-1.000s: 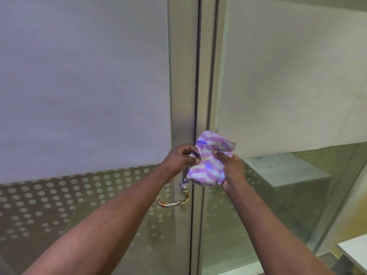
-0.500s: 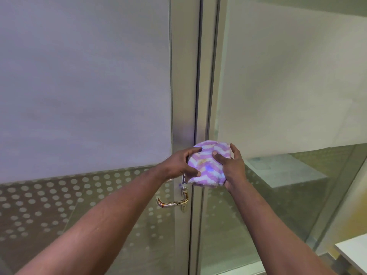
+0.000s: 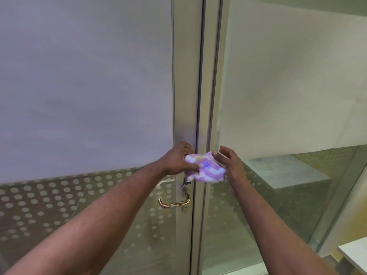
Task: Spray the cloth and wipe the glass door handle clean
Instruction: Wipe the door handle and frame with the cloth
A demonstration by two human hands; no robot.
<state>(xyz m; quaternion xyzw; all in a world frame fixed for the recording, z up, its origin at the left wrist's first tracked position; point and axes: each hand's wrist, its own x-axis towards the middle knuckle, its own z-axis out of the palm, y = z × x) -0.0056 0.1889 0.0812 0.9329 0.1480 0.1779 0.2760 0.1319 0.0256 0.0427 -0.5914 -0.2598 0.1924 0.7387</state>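
Two bare forearms are reaching in from the near edge twd the door. Left hand (image 3: pixel 178 158) is clamping the bunched purple-and-white striped cloth (image 3: pixel 206 170), fingers curled shut on its left end. Right hand (image 3: pixel 228 161) is sitting just beside the cloth's right end w/ fingers spread apart; palm may be brushing the fabric, can't tell, but it isn't gripping it.

Farther in, the gold door handle (image 3: pixel 173 203) is lying below the cloth and a bit left, well clear of it, nothing touching it. Its long axis is running left-right, pivot at the right by the door frame (image 3: pixel 184 96), free end pointing left. So the left hand, the one carrying the cloth, is the nearer one: it's sitting almost straight above the lever. Judging by that, the wipe is calling for a drop down, then strokes along the lever.

Frosted glass (image 3: pixel 85 86) is filling the far left. No spray bottle in view.
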